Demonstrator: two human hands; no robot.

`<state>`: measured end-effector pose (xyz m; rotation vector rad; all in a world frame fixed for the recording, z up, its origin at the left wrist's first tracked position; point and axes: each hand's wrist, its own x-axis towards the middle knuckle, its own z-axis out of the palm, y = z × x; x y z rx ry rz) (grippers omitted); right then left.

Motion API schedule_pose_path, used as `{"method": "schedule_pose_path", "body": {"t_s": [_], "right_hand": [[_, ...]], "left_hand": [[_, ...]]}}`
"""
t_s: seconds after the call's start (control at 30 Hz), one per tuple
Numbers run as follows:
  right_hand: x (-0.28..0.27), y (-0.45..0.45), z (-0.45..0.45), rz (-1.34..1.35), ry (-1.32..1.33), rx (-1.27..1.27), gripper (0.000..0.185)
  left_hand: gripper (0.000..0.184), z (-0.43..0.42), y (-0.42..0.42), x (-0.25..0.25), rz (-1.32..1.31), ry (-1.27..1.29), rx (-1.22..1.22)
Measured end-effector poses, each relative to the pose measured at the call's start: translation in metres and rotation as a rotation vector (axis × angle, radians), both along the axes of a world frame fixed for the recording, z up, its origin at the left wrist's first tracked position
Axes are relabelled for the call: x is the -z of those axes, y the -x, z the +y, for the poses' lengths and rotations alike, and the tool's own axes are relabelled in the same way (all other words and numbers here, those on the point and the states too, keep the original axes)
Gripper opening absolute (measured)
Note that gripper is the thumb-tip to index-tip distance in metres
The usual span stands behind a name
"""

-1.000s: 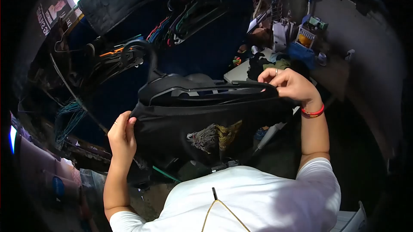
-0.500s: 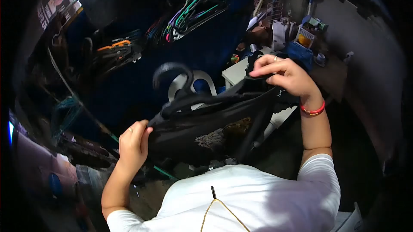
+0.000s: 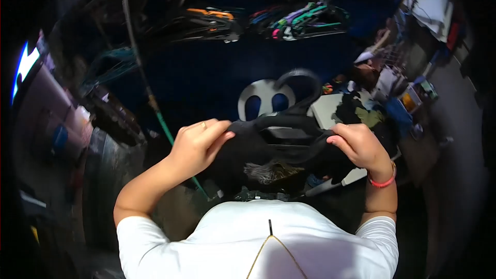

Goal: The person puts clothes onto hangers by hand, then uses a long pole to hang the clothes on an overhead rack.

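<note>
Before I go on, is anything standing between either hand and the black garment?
Nothing visible. The left hand and right hand each grip an upper edge of the black garment directly; the hanger hook stands between the hands, blocking neither.

In front of you, the black hanger (image 3: 316, 90) has a blurred hook, and its lower part is lost in the black garment (image 3: 245, 142). The garment's near edge fades into shadow; its grey and gold print (image 3: 271, 172) is too blurred to make out. Your left hand (image 3: 199, 142) and right hand (image 3: 360, 145) each have some fingers hidden. Beyond, the garment covers the white chair's (image 3: 266, 103) lower part. Far off, coloured hangers (image 3: 305, 21) are smeared. The near edge cuts off your gold necklace (image 3: 270, 236) and white shirt (image 3: 222, 243).
</note>
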<state>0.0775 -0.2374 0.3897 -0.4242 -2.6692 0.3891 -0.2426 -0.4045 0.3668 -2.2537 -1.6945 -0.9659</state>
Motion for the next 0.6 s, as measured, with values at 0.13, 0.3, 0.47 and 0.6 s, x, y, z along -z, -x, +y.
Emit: {"method": "schedule_pose_path", "body": {"t_s": [0.13, 0.3, 0.47, 0.6], "right_hand": [[-0.002, 0.012, -0.003, 0.116, 0.111, 0.005, 0.017], [0.007, 0.010, 0.002, 0.089, 0.089, -0.048, 0.021], [0.002, 0.006, 0.020, 0.165, 0.181, -0.081, 0.015], [0.015, 0.000, 0.034, 0.276, 0.245, -0.086, 0.015]], "left_hand": [[0.016, -0.003, 0.017, -0.003, -0.360, 0.095, -0.074], [0.012, -0.023, 0.032, 0.007, -0.874, 0.231, -0.042], [0.022, -0.053, 0.076, -0.005, -0.446, -0.181, -0.075], [0.029, -0.067, 0.084, 0.005, -0.363, 0.175, -0.166]]}}
